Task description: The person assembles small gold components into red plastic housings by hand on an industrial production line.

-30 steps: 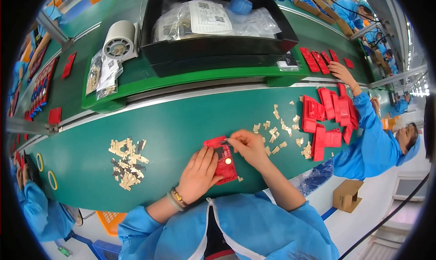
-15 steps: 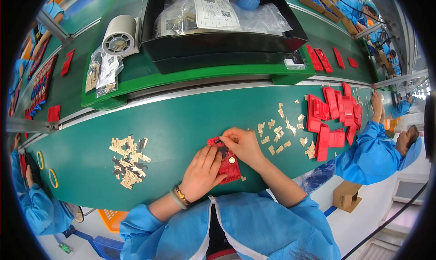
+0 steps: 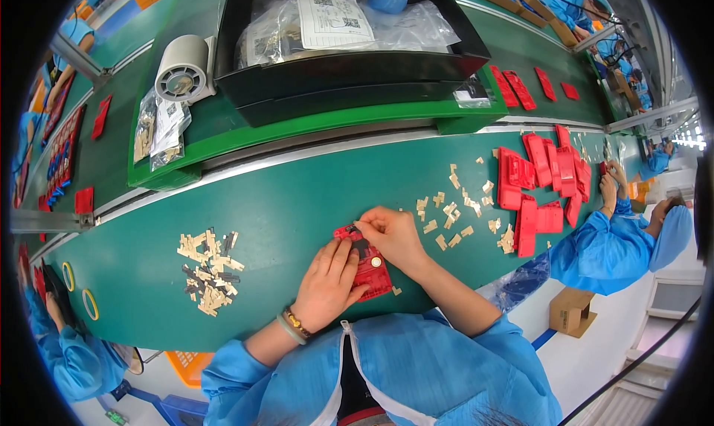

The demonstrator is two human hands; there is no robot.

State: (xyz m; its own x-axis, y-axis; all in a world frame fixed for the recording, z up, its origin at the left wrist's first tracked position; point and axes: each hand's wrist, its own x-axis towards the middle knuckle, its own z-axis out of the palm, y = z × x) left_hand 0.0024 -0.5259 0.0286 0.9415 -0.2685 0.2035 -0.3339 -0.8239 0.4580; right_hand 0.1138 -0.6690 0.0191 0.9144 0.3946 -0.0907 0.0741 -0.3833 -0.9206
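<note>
Head view: we look down on two hands at a red housing [image 3: 377, 283], which lies on the green counter [image 3: 290, 203], just beyond the blue jacket [image 3: 297, 381].
Left hand [image 3: 327, 277]: laid over the housing's left part, fingers straight, thumb set wide of them.
Right hand [image 3: 388, 236]: fingertips drawn narrow at the housing's upper edge; whether they grip a small part we cannot tell.
Pale disc [image 3: 375, 261]: seated on the housing's right side, below the right hand.
Stage: we judge this housing partway through, with the disc in position and the work at the upper edge unfinished.
Loose pieces: a cream-and-dark heap [image 3: 210, 270] at left and a cream scatter [image 3: 451, 214] at right, which we take as stock left to use.
Red pile [image 3: 550, 216]: several housings at far right; we cannot tell finished from waiting.
Edges: the near edge runs close to the housing; beyond the far edge, a green stand [image 3: 297, 137] bears a black box [image 3: 349, 84].
Open room: we find broad bare counter between heap and left hand, and ahead toward the stand; rightward, the scatter narrows it.
</note>
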